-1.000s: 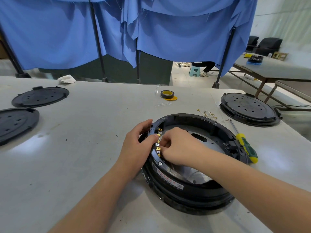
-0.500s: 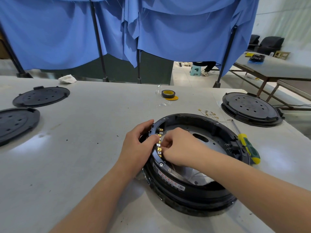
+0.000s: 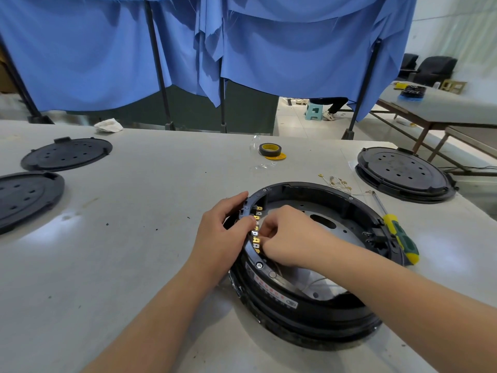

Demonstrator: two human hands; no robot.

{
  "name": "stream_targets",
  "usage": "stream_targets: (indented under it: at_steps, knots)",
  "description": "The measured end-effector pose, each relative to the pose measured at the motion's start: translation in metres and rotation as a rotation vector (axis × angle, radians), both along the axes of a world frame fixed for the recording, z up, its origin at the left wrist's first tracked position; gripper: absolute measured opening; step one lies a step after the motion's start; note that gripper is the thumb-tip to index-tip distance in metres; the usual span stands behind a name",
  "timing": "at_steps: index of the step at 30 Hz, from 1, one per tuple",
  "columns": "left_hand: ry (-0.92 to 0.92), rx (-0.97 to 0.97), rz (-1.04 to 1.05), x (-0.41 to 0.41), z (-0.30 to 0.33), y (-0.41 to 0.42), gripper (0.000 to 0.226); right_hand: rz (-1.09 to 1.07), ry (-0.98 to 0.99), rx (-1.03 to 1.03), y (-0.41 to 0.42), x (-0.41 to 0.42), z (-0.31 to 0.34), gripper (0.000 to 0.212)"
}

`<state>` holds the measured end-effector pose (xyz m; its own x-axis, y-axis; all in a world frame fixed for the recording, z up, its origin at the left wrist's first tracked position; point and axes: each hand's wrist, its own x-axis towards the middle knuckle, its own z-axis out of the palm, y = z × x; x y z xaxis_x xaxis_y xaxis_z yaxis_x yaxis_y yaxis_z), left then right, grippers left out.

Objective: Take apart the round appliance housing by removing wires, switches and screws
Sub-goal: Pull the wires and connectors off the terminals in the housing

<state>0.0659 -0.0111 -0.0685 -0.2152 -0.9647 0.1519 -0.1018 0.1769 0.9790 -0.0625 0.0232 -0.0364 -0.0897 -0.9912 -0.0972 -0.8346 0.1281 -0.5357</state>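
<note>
The round black appliance housing lies open side up on the grey table, its metal floor showing inside. A row of brass switch terminals lines the inner left wall. My left hand grips the housing's left rim from outside, thumb over the edge. My right hand reaches inside, its fingertips pinched at the terminals. What they pinch is hidden. Thin wires lie under the rim in the housing's near part.
A green-and-yellow screwdriver lies against the housing's right side. Loose wires with small terminals sit behind it. Black round covers lie far left, near left and right. A tape roll sits mid-table.
Both hands hold the same places on the housing. Only the right fingers have shifted slightly along the terminal row.
</note>
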Motion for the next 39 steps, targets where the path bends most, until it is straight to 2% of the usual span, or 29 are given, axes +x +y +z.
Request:
stream_targets:
  at_steps: [4, 12, 16, 23, 39]
  knots:
    - [-0.001, -0.007, 0.002, 0.0010, -0.0013, -0.0010, 0.049, 0.000, -0.006, 0.004, 0.0004, 0.0004, 0.0006, 0.012]
    - [0.015, -0.016, -0.008, 0.0000, 0.0000, -0.0001, 0.056, -0.008, -0.004, 0.006, 0.0004, 0.0005, 0.0001, 0.012]
    - [0.012, -0.037, -0.014, 0.0015, -0.0024, -0.0009, 0.047, -0.014, -0.009, 0.029, -0.0012, -0.0009, 0.0015, 0.012]
    - [0.023, -0.046, -0.012, 0.0012, -0.0040, -0.0023, 0.047, -0.034, -0.085, 0.074, -0.0035, -0.0036, 0.0050, 0.014]
    - [0.025, -0.038, -0.003, 0.0004, -0.0027, -0.0036, 0.046, -0.036, -0.080, 0.060, -0.0008, -0.0018, 0.0070, 0.021]
